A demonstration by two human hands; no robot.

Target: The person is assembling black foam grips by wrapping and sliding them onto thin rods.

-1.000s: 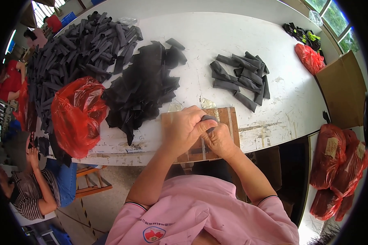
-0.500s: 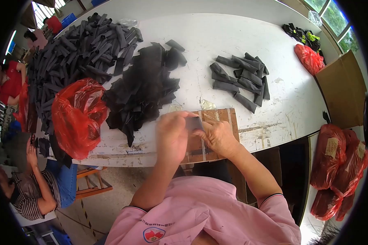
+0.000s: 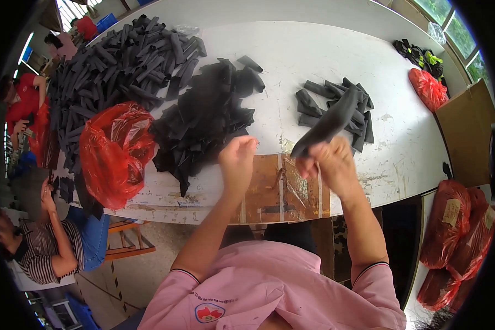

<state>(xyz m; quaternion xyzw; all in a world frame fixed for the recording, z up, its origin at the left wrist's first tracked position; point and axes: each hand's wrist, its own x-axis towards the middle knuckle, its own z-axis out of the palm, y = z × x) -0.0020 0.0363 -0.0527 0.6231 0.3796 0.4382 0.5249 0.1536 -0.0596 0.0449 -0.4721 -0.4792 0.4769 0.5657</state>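
My right hand [image 3: 333, 164] is closed on the lower end of a dark grey fabric tube [image 3: 331, 122], which slants up and to the right, slightly blurred. Beyond it lies a small pile of similar rolled tubes [image 3: 363, 118] on the white table, partly hidden by the held one. My left hand [image 3: 237, 164] is raised near the table's front edge, fingers loosely bent, with nothing visible in it. It is nearest to a heap of flat black fabric pieces [image 3: 201, 115]. Between my hands a brown board [image 3: 264, 184] with tape strips lies at the edge.
A large mound of grey tubes [image 3: 115, 69] covers the table's far left, with a red plastic bag [image 3: 113, 159] in front. Right of the table are a cardboard box [image 3: 467, 135] and filled red bags [image 3: 445, 220]. A seated person [image 3: 52, 242] in stripes works at the left.
My hands have come apart from over the board. The right hand has carried the grey tube right and upward, and the left has let go. The view has shifted slightly.
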